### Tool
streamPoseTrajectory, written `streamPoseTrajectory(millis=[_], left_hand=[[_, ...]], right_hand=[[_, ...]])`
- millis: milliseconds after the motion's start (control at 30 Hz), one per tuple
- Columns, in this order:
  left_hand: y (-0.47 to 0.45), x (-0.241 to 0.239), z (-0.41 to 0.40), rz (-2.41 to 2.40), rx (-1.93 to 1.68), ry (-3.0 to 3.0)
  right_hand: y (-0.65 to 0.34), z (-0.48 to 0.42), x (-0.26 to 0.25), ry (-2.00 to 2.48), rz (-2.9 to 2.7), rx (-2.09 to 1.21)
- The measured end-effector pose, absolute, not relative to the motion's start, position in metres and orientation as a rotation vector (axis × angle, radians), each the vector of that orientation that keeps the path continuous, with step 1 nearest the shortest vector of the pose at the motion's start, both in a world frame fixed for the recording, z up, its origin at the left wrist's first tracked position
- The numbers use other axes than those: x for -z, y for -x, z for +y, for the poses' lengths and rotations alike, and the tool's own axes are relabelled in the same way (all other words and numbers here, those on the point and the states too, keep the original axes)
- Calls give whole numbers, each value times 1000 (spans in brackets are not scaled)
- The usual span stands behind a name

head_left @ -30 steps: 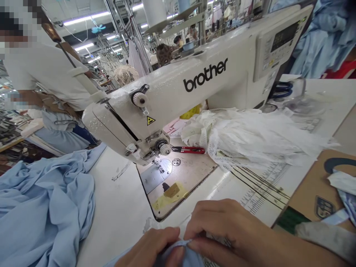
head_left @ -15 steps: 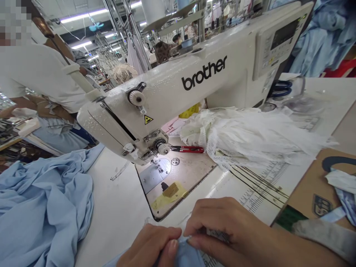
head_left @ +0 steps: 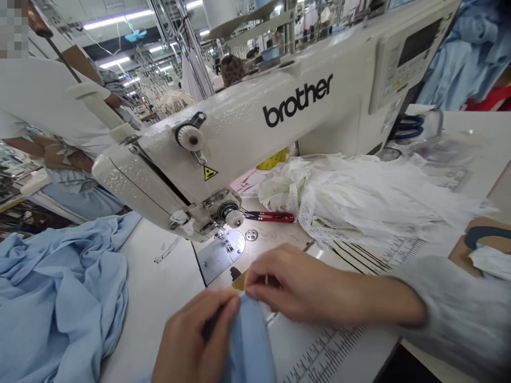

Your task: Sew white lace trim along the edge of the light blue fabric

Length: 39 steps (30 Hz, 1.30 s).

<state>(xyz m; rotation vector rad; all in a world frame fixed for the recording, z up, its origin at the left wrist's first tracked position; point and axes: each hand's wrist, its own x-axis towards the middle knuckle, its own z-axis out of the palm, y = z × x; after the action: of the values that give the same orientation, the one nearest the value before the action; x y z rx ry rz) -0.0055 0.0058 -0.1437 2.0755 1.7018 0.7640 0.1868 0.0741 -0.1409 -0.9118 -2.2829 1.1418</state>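
Observation:
Between my two hands a folded piece of light blue fabric (head_left: 248,340) hangs toward the front edge of the view. My left hand (head_left: 199,332) pinches its upper left corner between thumb and fingers. At the same top edge, my right hand (head_left: 285,282) grips the fabric with its fingertips. Both hands are just in front of the sewing machine (head_left: 231,122), close to its needle plate (head_left: 221,255). The presser foot (head_left: 227,242) stands beyond my fingertips, apart from the fabric.
Red thread snips (head_left: 275,216) lie beside the needle area. A heap of white lace-edged fabric (head_left: 359,197) sits under the machine arm. More blue fabric (head_left: 59,298) is piled at left. A co-worker in a white shirt (head_left: 48,101) stands behind it.
Both hands have moved up and forward toward the needle plate, carrying the blue fabric with them. More of the fabric now shows, and the right sleeve has come into view over the table.

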Motion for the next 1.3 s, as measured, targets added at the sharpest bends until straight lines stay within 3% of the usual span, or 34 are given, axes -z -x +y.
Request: streamPoseTrajectory(millis=[333, 1300], left_hand=[[18, 140, 78, 1923, -675, -1656], [27, 161, 90, 2140, -666, -1487]], right_hand=[[-153, 137, 137, 1172, -2326, -1118], [-150, 153, 138, 1105, -2272, -1273]])
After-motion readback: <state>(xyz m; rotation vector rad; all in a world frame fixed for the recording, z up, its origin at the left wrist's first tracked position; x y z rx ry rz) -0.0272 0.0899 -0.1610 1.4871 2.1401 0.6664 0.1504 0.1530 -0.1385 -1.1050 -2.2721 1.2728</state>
